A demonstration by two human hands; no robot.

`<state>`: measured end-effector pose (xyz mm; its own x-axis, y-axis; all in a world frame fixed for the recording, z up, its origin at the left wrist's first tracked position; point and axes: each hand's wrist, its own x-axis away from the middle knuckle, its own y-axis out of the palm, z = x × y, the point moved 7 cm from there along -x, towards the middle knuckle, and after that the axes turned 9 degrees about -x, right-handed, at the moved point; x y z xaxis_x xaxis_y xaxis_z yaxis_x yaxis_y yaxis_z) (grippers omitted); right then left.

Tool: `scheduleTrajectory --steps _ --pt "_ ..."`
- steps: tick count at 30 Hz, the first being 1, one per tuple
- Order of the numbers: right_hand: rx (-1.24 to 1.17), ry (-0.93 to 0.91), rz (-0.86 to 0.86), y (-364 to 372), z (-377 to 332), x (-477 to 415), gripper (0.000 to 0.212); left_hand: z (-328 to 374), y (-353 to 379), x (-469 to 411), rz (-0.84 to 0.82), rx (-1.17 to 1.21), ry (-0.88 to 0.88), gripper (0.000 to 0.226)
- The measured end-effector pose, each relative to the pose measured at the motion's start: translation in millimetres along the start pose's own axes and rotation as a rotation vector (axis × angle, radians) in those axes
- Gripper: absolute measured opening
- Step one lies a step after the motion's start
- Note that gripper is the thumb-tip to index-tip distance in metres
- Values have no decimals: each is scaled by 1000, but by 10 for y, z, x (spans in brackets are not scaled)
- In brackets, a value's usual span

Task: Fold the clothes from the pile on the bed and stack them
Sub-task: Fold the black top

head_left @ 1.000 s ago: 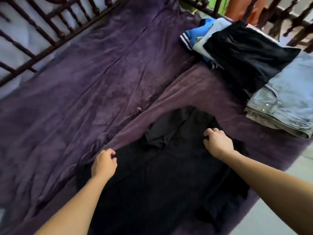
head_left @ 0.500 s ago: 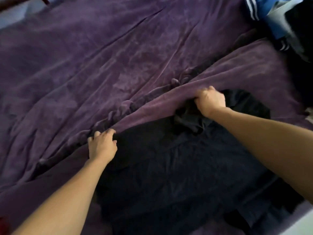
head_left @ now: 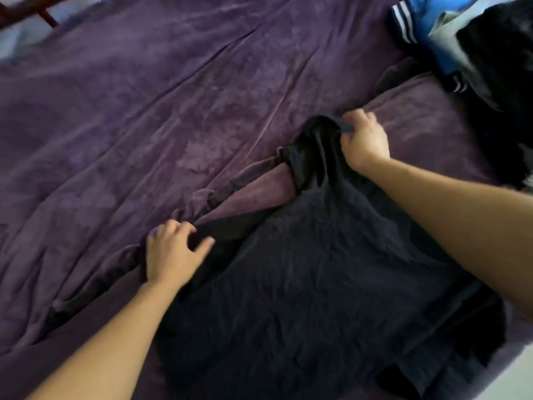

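Observation:
A dark navy shirt (head_left: 317,284) lies spread on the purple bedspread (head_left: 173,111) in front of me. My right hand (head_left: 364,140) is closed on a bunched part of the shirt's far edge and holds it up off the bed. My left hand (head_left: 173,252) rests at the shirt's left edge, fingers spread and blurred, touching a strip of the dark cloth. At the top right lies the pile of clothes (head_left: 461,44), with a blue striped garment, a pale one and a black one on top.
The bedspread is wrinkled, with a long raised fold (head_left: 225,192) running between my hands. A dark bed rail (head_left: 43,10) shows at the top left corner. A pale floor strip (head_left: 519,379) shows past the bed's edge at the bottom right.
My right hand has pulled the bunched dark cloth up and farther from me. My left hand has loosened from a fist to spread fingers. The view has dipped lower since one second ago.

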<state>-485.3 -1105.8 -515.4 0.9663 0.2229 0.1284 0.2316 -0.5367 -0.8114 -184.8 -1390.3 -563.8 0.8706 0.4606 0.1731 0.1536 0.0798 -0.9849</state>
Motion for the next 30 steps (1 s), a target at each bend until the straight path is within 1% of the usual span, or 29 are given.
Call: scheduleTrajectory --steps 2,4,5,7,9,10,11,12,13,14,15,17,19,20,21,23,24,25,26,28,29,30 --pt "42 -34 -61 198 52 166 33 257 200 177 -168 -110 134 55" --pt "74 -87 -108 369 35 216 33 378 404 323 -253 -181 191 54" --pt "88 -125 -110 412 -10 185 34 384 445 349 -240 -169 185 48" --pt "110 -227 -124 496 -168 82 34 293 406 305 -134 -62 115 33" --pt "160 -335 -225 685 -336 21 39 72 375 230 -47 7 4 24" --pt "219 -361 -311 817 -390 30 45 -26 382 202 -59 -5 -20 23" --pt "294 -356 -397 956 -390 51 53 -99 405 181 -92 -30 -17 24" --pt "368 -320 -452 1057 -347 74 55 -157 422 166 -121 -57 -10 22" --pt "405 -267 -450 1105 -280 71 51 -194 431 156 -141 -81 -1 17" --pt "394 -212 -406 1080 -232 58 42 -211 423 147 -155 -101 7 12" --pt "344 -154 -351 1023 -185 32 34 -224 395 122 -155 -118 7 10" --pt "190 -74 -234 856 -164 -12 27 -299 286 27 -122 -106 -52 8" --pt "0 -11 -113 664 -230 -84 23 -398 137 -118 -62 -25 -113 8" --pt "-88 36 -57 583 -259 -140 20 -427 103 -194 -73 24 -111 10" --pt "-182 92 -10 516 -263 -206 18 -421 119 -255 -147 56 -86 16" --pt "-325 182 25 461 -249 -336 17 -340 223 -268 -349 -5 -4 28" --pt "-313 195 3 470 -253 -373 17 -304 262 -244 -384 -60 26 24" --pt "-241 169 -53 508 -269 -391 14 -281 278 -228 -367 -90 36 18" --pt "-139 125 -136 562 -298 -366 17 -266 278 -217 -329 -99 37 14" --pt "68 71 -325 721 -279 -235 43 -266 264 -185 -238 -62 31 12" --pt "150 64 -390 786 -222 -177 47 -289 232 -182 -194 -21 8 12" --pt "206 71 -414 830 -153 -141 43 -337 170 -197 -133 21 -30 11"
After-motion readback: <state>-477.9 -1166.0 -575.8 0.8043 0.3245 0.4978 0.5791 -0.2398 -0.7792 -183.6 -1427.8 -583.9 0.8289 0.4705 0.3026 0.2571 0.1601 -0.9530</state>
